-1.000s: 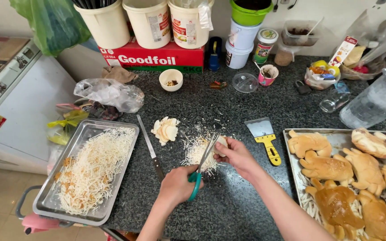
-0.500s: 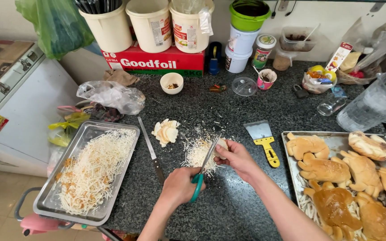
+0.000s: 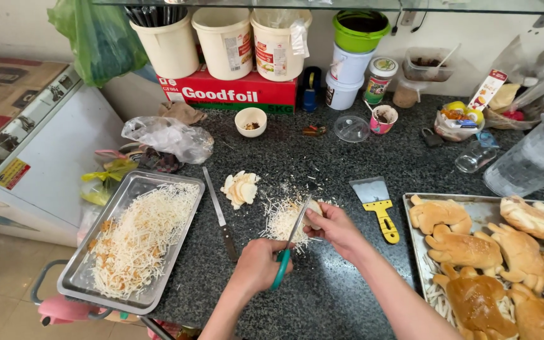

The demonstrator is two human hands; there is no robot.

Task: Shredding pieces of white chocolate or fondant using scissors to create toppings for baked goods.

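Left hand (image 3: 259, 267) grips green-handled peeler (image 3: 289, 242); right hand (image 3: 334, 228) pinches a small pale piece (image 3: 313, 214); blade near fingertips, slip could nick them.

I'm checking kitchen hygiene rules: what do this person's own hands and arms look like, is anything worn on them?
Both are bare. The left hand and right hand show no gloves, and no rings, watch or bracelet that I can make out. Both forearms are uncovered as far as the bottom edge of the picture: no sleeve or cuff comes into view. No marks or bandages are visible.
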